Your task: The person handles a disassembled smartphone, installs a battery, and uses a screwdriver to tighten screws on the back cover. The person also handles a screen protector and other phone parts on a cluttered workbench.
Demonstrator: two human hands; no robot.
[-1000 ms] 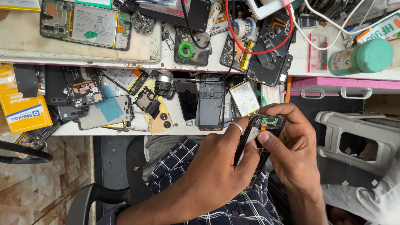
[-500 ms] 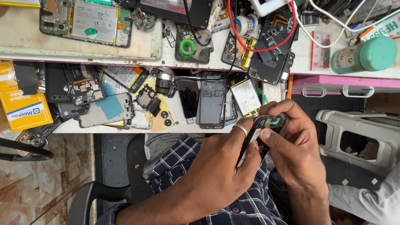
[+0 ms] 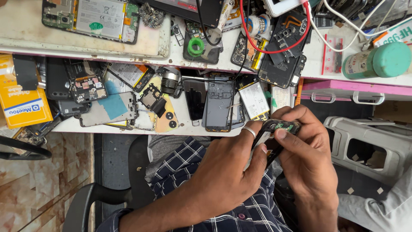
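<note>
A small dark opened phone body with an exposed green circuit strip [image 3: 278,129] is held edge-up over the lap, just near of the white table [image 3: 180,124] edge and right of centre. The left hand [image 3: 227,176], a silver ring on one finger, is closed around the lower part of the phone body, the thumb pressed along its side. The right hand [image 3: 307,150] is closed on the upper end, fingers curled over the top and the thumb laid on the exposed face. No tool is seen in either hand. The phone body is already without its back cover, as the board is bare; whether parts have been removed from it or remain to be fitted cannot be told, the view being largely covered by fingers. Judged from this, the work is midway: the unit is open, neither stripped nor closed up. On the lower table shelf, far of the hands, a dark grey phone frame [image 3: 219,105] lies flat, with a white rectangular battery [image 3: 254,99] just to its right and a pale gold back cover with camera holes [image 3: 165,118] to its left. An orange cardboard box [image 3: 19,101] lies at the far left. On the upper table level a green-capped cylindrical bottle [image 3: 380,62] lies on its side at the right, near a looped red wire [image 3: 274,43].
</note>
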